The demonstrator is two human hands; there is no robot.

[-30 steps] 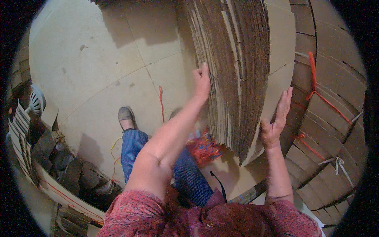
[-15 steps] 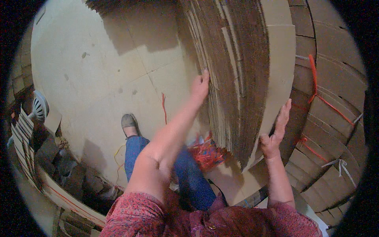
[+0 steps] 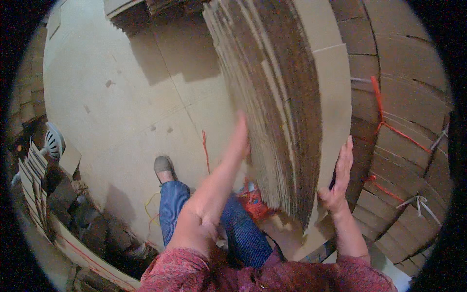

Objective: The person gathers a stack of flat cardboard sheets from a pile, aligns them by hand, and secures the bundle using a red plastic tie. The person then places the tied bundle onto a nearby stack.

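Note:
A thick stack of flat brown cardboard sheets (image 3: 272,112) stands on edge in front of me, leaning a little. Its right-hand outer sheet (image 3: 333,92) shows a broad pale face. On the left side of the stack is my left hand (image 3: 239,136), blurred, its fingers stretched out along the sheet edges. My right hand (image 3: 338,177) lies against the outer sheet from the right, fingers straight and thumb spread apart. Neither hand wraps round the stack. The far end of the stack runs out of the picture.
Tied bundles of cardboard (image 3: 404,107) with red and white string line the right side. Red string (image 3: 255,204) lies tangled by my legs. At the left are a white fan-like grille (image 3: 54,141) and upright sheets (image 3: 35,187). More cardboard (image 3: 131,17) stands at the back.
The stack has shifted slightly left and nearer to me. My left hand has slid down its left side, its thumb no longer up on the edge. The right hand has dropped slightly, still flat.

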